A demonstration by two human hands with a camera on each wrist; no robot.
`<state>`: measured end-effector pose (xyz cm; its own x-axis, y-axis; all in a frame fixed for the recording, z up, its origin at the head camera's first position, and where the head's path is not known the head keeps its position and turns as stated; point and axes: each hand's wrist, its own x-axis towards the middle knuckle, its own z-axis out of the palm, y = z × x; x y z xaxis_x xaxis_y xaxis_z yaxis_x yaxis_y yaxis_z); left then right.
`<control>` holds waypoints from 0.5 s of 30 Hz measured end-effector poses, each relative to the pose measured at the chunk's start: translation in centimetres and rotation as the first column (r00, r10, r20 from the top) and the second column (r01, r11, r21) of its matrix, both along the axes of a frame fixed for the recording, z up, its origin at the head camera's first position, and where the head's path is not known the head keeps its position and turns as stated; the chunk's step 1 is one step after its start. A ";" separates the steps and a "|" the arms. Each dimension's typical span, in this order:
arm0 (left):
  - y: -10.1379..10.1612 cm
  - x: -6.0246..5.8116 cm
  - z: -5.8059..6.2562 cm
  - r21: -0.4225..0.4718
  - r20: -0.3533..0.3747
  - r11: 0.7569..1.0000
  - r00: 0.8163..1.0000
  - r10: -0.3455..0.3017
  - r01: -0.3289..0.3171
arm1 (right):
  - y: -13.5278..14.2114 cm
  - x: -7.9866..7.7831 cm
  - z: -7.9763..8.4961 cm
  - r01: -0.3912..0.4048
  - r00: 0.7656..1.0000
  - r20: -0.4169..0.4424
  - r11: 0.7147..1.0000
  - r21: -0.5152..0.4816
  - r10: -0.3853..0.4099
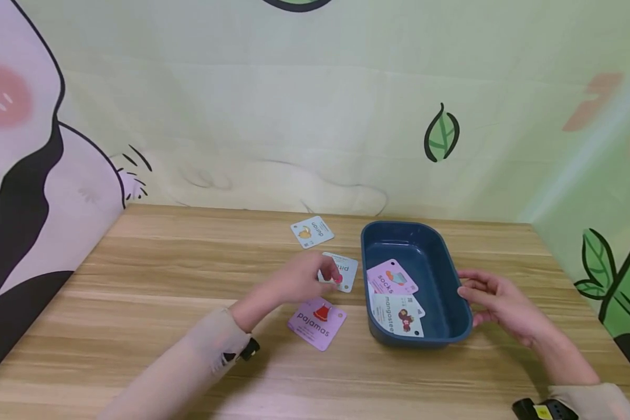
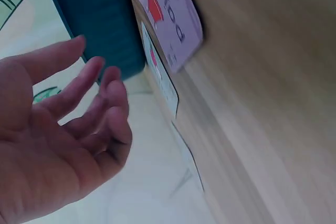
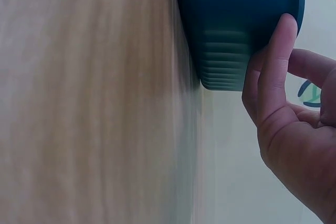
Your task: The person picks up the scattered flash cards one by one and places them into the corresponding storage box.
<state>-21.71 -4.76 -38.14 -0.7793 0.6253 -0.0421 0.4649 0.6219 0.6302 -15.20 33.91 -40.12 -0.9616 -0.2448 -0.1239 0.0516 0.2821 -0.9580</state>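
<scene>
My left hand (image 1: 307, 279) hovers over the table with its fingers loosely bent and nothing held. Below it lies a pale blue card (image 1: 349, 272) reading "pitaya", partly covered by the hand. Closer to me is a purple "pajamas" card (image 1: 317, 332); farther back, a pale blue "durian" card (image 1: 320, 229). The fingers of my right hand (image 1: 504, 306) touch the right outer wall of a dark blue rectangular bin (image 1: 443, 256), near its rim. Inside, a pink "socks" card (image 1: 383, 279) and a white "mangosteen" card (image 1: 391, 312) overlap at the left, another card's edge showing beneath.
The wooden table (image 1: 163, 280) ends at a printed fabric backdrop (image 1: 294, 116) at the rear and both sides. A dark wristband (image 1: 548, 410) sits on the right wrist, and a dark strap (image 1: 249, 349) on the left.
</scene>
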 end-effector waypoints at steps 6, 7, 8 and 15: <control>-1.2 -0.1 0.1 -0.143 0.062 0.990 0.998 -0.002 0.011 | 0.0 0.0 0.1 0.004 1.000 0.003 1.000 0.003 -0.004; -1.3 -0.1 0.1 -0.158 0.074 0.987 0.997 -0.002 0.013 | 0.0 0.0 0.1 0.005 1.000 0.003 1.000 0.004 -0.005; -1.4 -0.1 0.1 -0.176 0.085 0.984 0.996 0.002 0.013 | 0.0 0.0 0.1 0.005 1.000 0.003 1.000 0.004 -0.005; -1.9 -0.2 -0.1 -0.258 0.122 0.965 0.992 -0.014 0.045 | 0.1 0.0 0.1 -0.003 1.000 0.006 1.000 -0.003 0.003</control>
<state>-21.86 -6.69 -38.27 -0.7402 0.6030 -0.2973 0.4173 0.7588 0.5001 -15.21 34.02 -40.06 -0.9601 -0.2482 -0.1292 0.0569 0.2793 -0.9585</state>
